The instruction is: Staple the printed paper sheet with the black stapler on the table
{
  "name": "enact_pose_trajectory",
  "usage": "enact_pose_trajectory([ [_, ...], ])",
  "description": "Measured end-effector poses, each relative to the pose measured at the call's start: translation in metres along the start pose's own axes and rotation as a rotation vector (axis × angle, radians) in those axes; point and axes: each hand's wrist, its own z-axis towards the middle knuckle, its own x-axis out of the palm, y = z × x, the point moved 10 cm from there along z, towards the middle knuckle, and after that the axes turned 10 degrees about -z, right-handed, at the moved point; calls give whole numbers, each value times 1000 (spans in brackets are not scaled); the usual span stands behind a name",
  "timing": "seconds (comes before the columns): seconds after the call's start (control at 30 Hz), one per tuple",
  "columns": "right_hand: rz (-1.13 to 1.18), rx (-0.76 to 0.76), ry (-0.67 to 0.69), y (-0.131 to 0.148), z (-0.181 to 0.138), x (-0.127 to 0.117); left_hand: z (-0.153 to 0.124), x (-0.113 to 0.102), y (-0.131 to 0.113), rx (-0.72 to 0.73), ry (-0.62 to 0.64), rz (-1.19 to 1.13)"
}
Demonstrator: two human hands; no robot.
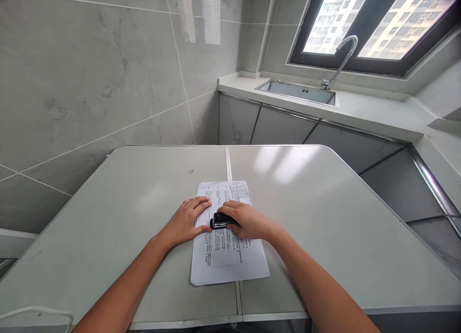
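A printed sheet of white paper (230, 263) lies on the pale folding table (144, 218), across its centre seam. My left hand (187, 221) rests flat on the sheet's left edge, fingers stretched out. My right hand (247, 220) is closed over a small black stapler (220, 220) that sits on the paper near its left side. The stapler's left end sticks out from under my fingers, close to my left thumb.
A tiled wall stands to the left and behind. Beyond the table runs a white counter (374, 114) with a steel sink (298, 90) and a curved tap (342, 59) under a window. A white cord (36, 313) lies at the table's near left corner.
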Motion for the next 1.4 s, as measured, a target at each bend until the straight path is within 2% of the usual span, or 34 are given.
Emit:
enact_pose_trajectory([
  [0.1,-1,26,-1,0,3,1,0,-2,-5,29,-2,-8],
  [0.17,20,27,-44,-2,-1,-9,-1,-3,-11,57,-4,-5],
  [0.23,52,45,-159,-12,-12,-28,-1,-4,-16,77,-12,-8],
  [0.33,100,63,-406,-35,-44,-59,0,-5,-16,69,-42,-38],
  [0.4,145,26,-510,-45,-66,-64,1,-5,-13,55,-59,-72],
  [0.43,169,6,-519,-49,-74,-60,1,-5,-12,48,-64,-90],
  [0.5,204,-4,-487,-55,-83,-45,3,-5,-8,30,-67,-127],
  [0.63,199,69,-418,-63,-84,-22,4,-2,1,-34,-64,-177],
  [0.9,48,73,-363,-63,-80,-11,7,-2,3,-59,-59,-219],
  [1.0,94,87,-380,-62,-80,-14,7,-3,2,-65,-59,-216],
  [1.17,164,98,-486,-47,-65,-42,8,-2,1,-68,-49,-215],
  [1.23,129,87,-406,-35,-48,-38,7,-3,0,-65,-53,-213],
  [1.33,73,72,-254,-23,-26,-16,6,-5,-2,-69,-56,-241],
  [1.4,84,81,-252,-21,-21,-7,4,-11,-2,-86,-98,-349],
])
